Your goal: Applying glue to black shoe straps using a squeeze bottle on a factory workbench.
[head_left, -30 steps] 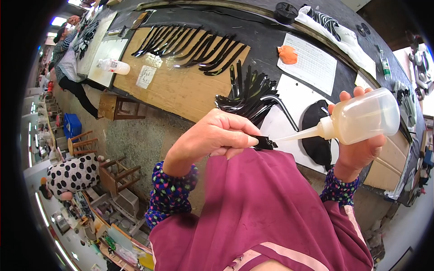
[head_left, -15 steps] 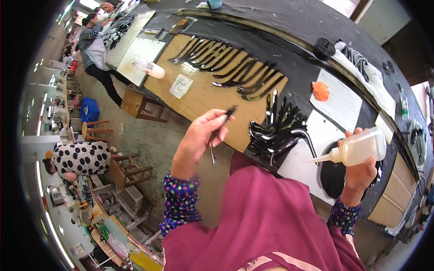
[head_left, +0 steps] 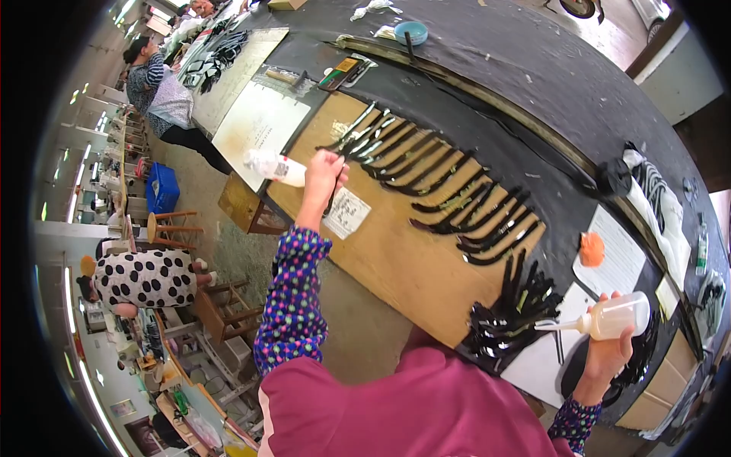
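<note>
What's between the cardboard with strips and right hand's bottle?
In the head view, a pile of black strips and part of a white sheet lie between the cardboard and the bottle.

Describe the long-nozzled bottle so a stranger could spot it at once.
On the dark table, find the tan cardboard. To its right, the person's right hand holds the bottle. It is translucent, with a long thin nozzle pointing left, unlike the white bottle near the left hand.
</note>
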`<action>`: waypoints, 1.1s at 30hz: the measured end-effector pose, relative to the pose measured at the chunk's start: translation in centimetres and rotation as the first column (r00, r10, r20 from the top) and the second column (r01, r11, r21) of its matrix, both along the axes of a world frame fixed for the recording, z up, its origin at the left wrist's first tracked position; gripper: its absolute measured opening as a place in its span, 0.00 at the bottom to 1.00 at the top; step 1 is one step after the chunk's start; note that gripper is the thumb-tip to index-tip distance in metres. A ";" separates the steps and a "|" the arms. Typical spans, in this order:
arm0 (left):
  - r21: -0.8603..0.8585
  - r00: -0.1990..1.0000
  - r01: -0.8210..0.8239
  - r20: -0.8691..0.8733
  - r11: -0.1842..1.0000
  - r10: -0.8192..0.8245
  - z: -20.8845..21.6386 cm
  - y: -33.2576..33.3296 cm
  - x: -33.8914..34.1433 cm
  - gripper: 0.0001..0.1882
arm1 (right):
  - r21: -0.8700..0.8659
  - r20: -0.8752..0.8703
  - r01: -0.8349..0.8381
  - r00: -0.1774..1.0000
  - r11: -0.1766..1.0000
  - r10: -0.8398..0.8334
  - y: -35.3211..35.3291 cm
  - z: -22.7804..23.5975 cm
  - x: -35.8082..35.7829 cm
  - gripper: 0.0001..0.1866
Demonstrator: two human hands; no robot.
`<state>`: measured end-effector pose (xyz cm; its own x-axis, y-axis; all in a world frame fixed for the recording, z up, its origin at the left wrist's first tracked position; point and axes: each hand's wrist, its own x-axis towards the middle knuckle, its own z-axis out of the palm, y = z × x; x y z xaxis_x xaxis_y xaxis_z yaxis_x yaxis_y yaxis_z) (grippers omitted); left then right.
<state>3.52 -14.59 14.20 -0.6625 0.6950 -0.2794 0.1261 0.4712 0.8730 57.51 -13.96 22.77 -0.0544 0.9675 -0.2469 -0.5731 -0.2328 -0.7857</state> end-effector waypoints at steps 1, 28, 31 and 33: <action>-0.059 0.994 -0.003 -0.112 0.998 -0.004 -0.8 2.5 -2.0 0.07 | -0.006 0.026 0.012 1.000 1.000 -0.012 0.5 -0.4 -0.9 0.36; 0.180 0.858 0.461 -0.342 0.869 -0.384 -4.4 6.9 22.2 0.10 | 0.066 0.047 0.346 0.936 0.936 -0.350 -1.0 1.1 4.9 0.39; 0.281 0.511 0.859 -0.460 0.427 -0.726 -4.4 0.1 38.0 0.10 | 0.105 -0.009 0.361 0.932 0.927 -0.362 -2.8 2.6 8.3 0.39; 0.243 0.403 0.914 -0.467 0.324 -0.787 -6.6 -3.0 46.3 0.14 | 0.117 -0.054 0.357 0.934 0.927 -0.353 -4.2 3.3 10.2 0.38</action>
<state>49.83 -17.62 7.59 0.3791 0.8934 0.2411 0.4469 -0.4049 0.7977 67.69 -18.13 26.04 0.2920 0.9476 -0.1292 -0.6254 0.0870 -0.7755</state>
